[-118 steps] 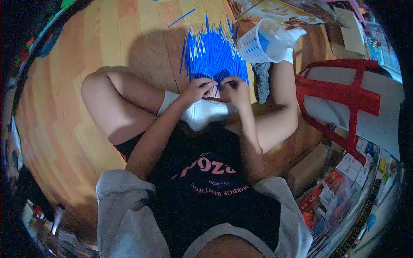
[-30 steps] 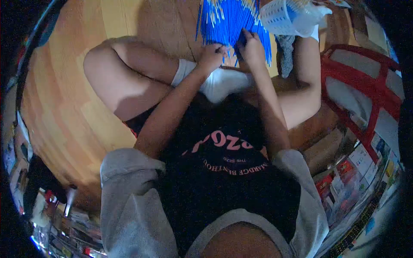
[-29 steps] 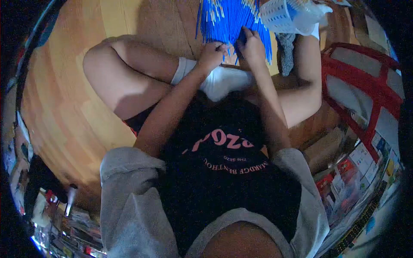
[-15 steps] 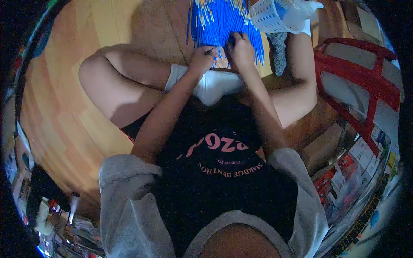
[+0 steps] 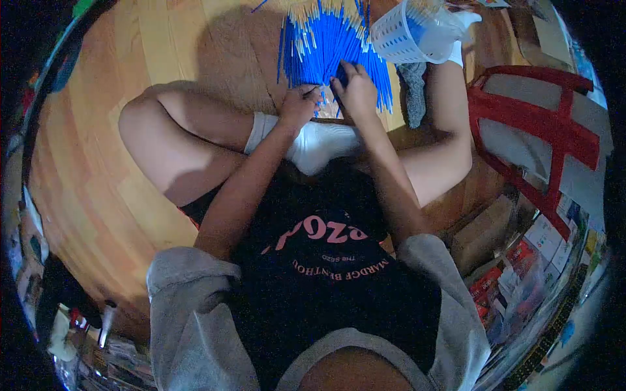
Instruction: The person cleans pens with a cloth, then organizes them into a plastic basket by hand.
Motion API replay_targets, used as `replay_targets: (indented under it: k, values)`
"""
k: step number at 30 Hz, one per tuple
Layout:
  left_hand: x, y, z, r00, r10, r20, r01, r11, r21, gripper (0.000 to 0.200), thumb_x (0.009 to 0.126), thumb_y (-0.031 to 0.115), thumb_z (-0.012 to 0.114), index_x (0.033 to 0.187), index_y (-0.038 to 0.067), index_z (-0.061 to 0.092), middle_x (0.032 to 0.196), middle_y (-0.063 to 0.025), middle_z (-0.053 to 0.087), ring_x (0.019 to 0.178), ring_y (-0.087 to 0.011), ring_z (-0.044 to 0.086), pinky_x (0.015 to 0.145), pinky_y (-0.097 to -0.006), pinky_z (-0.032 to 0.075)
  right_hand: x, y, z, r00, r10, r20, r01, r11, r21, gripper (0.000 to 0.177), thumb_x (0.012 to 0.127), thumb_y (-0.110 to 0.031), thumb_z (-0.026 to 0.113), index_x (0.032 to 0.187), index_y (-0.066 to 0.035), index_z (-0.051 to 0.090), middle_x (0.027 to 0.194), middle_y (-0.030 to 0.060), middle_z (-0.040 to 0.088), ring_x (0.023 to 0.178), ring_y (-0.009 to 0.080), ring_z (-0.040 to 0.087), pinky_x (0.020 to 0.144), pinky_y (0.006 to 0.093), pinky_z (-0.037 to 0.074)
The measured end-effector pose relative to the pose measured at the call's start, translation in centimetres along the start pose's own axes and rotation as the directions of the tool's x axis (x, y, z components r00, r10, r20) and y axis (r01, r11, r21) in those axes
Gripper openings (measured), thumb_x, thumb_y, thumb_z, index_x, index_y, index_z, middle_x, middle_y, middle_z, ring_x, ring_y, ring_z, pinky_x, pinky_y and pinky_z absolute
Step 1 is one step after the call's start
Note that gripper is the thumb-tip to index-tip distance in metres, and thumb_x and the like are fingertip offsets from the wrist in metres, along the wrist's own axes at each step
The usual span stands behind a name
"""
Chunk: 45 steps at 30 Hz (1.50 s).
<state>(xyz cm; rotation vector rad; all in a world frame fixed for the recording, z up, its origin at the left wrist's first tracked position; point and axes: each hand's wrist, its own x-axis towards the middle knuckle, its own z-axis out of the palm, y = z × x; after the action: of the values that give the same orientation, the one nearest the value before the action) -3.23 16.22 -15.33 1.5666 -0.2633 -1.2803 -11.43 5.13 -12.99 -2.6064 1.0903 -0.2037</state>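
Observation:
A dense heap of thin blue paintbrushes point(image 5: 329, 49) with pale tips lies fanned out on the floor ahead of me. My left hand point(image 5: 301, 106) is at the near left edge of the heap, its fingers curled in a pinch, with blue handle ends showing beside and below them. At the near right side, my right hand point(image 5: 358, 92) reaches over the handles, thumb and forefinger apart and fingertips at the brushes. Between the hands, a clear plastic piece point(image 5: 328, 106) shows under the handle ends.
A white perforated basket point(image 5: 398, 39) holding more brushes and a clear plastic bag point(image 5: 440, 40) tilts right of the heap. Below it lies a grey cloth point(image 5: 413, 94). A red-framed rack point(image 5: 554, 117) stands farther right. My crossed legs and white sock point(image 5: 323, 146) border the near side.
The whole view has shifted slightly, placing the heap and both hands lower. My right hand's thumb and forefinger have spread. A loose blue brush now shows at the upper left.

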Motion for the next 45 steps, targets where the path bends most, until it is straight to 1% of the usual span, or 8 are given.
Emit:
replay_targets:
  k: [3,8,10,23,36,40,42,45]
  values:
    - [0.1,0.1,-0.4,0.999,0.001,-0.048,-0.003,0.999,-0.034,0.022,0.084,0.021,0.045,0.096,0.005,0.054,0.079,-0.0032,0.059,0.059,-0.0099,0.050,0.053,-0.0238,0.043,-0.1,0.1,-1.5,0.999,0.038,0.010,-0.039,0.970,0.241,0.045,0.064,-0.028,0.066,0.101,-0.004,0.053,0.091,0.0172,0.054,0.079,0.0319,0.054,0.069,0.0373,0.044]
    - [-0.6,0.6,0.0,0.995,-0.071,-0.064,0.030,0.871,-0.490,0.019,0.084,0.015,0.047,0.091,0.000,0.055,0.075,-0.0071,0.057,0.060,-0.0125,0.053,0.052,-0.0240,0.044,-2.2,-2.2,-3.6,0.975,-0.125,0.184,0.053,0.934,0.353,0.044,0.062,-0.024,0.067,0.098,-0.003,0.053,0.089,0.0161,0.054,0.078,0.0316,0.054,0.067,0.0373,0.044]
    - [-0.5,0.7,0.2,0.997,-0.082,-0.012,0.069,0.899,-0.432,0.019,0.084,0.015,0.047,0.091,-0.001,0.055,0.075,-0.0071,0.057,0.060,-0.0125,0.053,0.053,-0.0241,0.043,-3.1,-3.2,-2.9,0.983,-0.134,0.128,0.109,0.977,0.186,0.042,0.062,-0.017,0.067,0.100,-0.006,0.052,0.087,0.0150,0.052,0.078,0.0321,0.053,0.067,0.0379,0.043]
    - [0.0,0.4,-0.6,0.996,0.001,-0.084,-0.005,0.999,-0.052,0.025,0.085,0.025,0.045,0.095,0.006,0.057,0.077,-0.0016,0.057,0.059,-0.0080,0.046,0.052,-0.0208,0.039,-1.9,0.1,-1.7,0.997,0.036,0.068,-0.050,0.977,0.205,0.043,0.066,-0.016,0.064,0.106,-0.005,0.050,0.094,0.0188,0.051,0.083,0.0348,0.052,0.071,0.0386,0.043]
    - [-0.1,0.3,-0.2,0.996,0.013,-0.086,-0.019,0.997,-0.070,0.023,0.085,0.022,0.044,0.094,0.004,0.057,0.076,-0.0016,0.058,0.059,-0.0081,0.047,0.054,-0.0228,0.040,-1.8,-0.3,-0.6,1.000,0.008,0.012,-0.009,0.997,0.072,0.040,0.065,-0.015,0.063,0.098,0.003,0.049,0.092,0.0204,0.051,0.083,0.0347,0.052,0.070,0.0388,0.044]
    - [-0.1,0.4,-0.5,0.995,-0.029,-0.094,0.012,0.985,-0.172,0.023,0.084,0.023,0.046,0.095,0.005,0.056,0.078,-0.0032,0.058,0.064,-0.0097,0.050,0.057,-0.0243,0.042,-1.9,-1.2,-2.5,0.998,0.067,0.010,-0.068,0.993,0.097,0.039,0.065,-0.018,0.065,0.096,0.002,0.052,0.089,0.0188,0.052,0.081,0.0329,0.053,0.068,0.0375,0.044]
    - [-0.1,0.5,-0.6,0.994,-0.070,-0.081,0.051,0.976,-0.210,0.023,0.084,0.023,0.047,0.096,0.005,0.055,0.080,-0.0038,0.058,0.067,-0.0107,0.052,0.059,-0.0253,0.043,-2.0,-1.9,-4.0,1.000,-0.006,0.027,-0.004,0.931,0.364,0.039,0.065,-0.021,0.066,0.095,-0.001,0.054,0.088,0.0159,0.053,0.078,0.0309,0.053,0.066,0.0361,0.044]
    - [-0.6,1.0,-0.1,0.996,-0.083,-0.033,0.056,0.865,-0.499,0.019,0.084,0.017,0.047,0.094,0.002,0.053,0.084,-0.0071,0.058,0.067,-0.0152,0.055,0.057,-0.0275,0.044,-2.6,-1.8,-3.0,0.980,-0.196,-0.035,0.195,0.913,0.358,0.041,0.063,-0.023,0.067,0.097,-0.003,0.054,0.084,0.0130,0.051,0.075,0.0301,0.052,0.063,0.0363,0.043]
